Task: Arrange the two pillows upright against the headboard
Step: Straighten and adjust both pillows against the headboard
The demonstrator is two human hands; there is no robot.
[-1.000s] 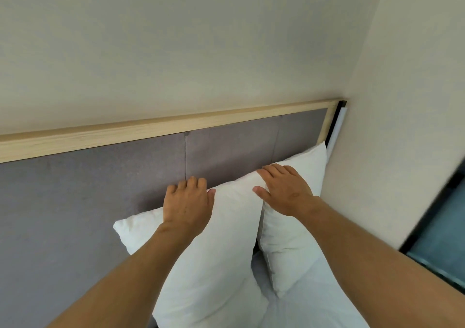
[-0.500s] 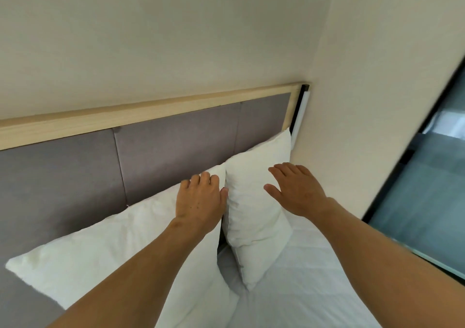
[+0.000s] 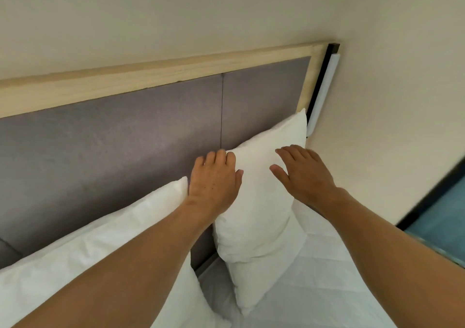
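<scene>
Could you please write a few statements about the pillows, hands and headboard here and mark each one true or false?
1. Both hands are on the right pillow. True: the left hand is at its upper left corner, the right hand on its front.
2. The right pillow lies flat on the bed. False: it stands upright against the headboard.
3. The headboard has a light wooden frame around grey padding. True.
4. The left pillow is blue. False: it is white.
5. The right hand grips a pillow corner in a fist. False: its fingers are spread open.
</scene>
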